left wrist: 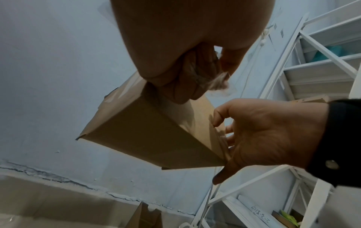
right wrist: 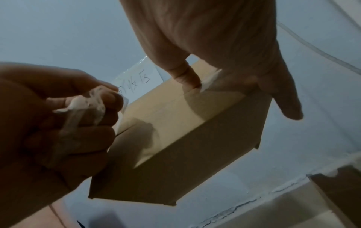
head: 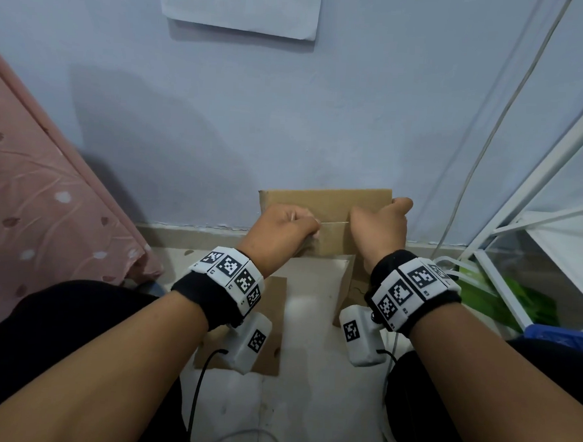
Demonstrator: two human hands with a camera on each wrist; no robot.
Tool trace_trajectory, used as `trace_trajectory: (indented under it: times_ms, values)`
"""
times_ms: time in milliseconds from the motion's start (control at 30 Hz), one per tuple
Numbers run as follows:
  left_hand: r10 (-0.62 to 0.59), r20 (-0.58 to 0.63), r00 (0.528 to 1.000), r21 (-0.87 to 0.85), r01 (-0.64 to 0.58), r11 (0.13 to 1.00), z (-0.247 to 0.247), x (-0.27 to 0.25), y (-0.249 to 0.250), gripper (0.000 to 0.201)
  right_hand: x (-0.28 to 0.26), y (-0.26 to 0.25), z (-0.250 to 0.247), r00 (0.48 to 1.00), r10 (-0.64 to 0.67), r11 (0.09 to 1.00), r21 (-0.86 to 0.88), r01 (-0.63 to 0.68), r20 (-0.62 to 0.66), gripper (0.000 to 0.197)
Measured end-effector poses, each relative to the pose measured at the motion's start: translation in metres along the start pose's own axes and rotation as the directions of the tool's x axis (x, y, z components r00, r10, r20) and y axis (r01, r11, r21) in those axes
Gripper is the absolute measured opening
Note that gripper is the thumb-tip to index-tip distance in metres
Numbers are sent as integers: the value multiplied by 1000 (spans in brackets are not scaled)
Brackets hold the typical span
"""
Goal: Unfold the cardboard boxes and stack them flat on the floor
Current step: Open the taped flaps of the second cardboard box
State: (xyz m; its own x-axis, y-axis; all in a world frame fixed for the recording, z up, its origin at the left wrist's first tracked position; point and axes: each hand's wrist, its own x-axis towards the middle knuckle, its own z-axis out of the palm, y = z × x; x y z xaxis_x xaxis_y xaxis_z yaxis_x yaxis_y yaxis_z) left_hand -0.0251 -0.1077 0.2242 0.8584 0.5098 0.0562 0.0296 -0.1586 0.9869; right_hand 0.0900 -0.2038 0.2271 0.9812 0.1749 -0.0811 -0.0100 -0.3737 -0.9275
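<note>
A small brown cardboard box [head: 325,202] is held up in front of the blue wall, its top seam showing between my hands. My left hand [head: 283,230] is a fist at the box's left end, its fingers curled round a crumpled strip of clear tape [left wrist: 216,81] that runs from the seam. In the right wrist view the tape [right wrist: 84,104] shows in that fist. My right hand [head: 381,225] grips the box's right end, thumb [right wrist: 189,78] on top and fingers down the side. The box [right wrist: 175,138] is still in box shape.
Flat cardboard pieces [head: 273,321] lie on the pale floor under my wrists, with another piece [head: 347,281] to the right. A pink bedspread [head: 31,190] hangs at the left. A white metal rack [head: 537,216], a green bag [head: 522,300] and a white cable [head: 472,162] are at the right.
</note>
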Motion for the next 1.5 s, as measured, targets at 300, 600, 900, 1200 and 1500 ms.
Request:
trace_trajectory:
  times_ms: [300,600,900,1200,1500]
  values:
    - [42,-31,999,55,-40,998,1,0,-2,26,3,6,-7,997,43,956,-294,-23,61,37]
    - [33,-13,999,90,-32,995,2,-1,-10,29,11,14,-7,980,166,916,-386,-113,108,41]
    - [70,-42,997,161,-63,985,5,-1,-13,28,16,21,-4,966,232,900,-402,-170,112,52]
    - [203,-72,976,260,-179,949,-8,3,-10,36,10,26,5,985,85,885,-466,-6,149,48]
    - [185,-137,973,251,-146,957,-17,11,-16,37,6,21,8,988,50,966,-260,-10,146,48]
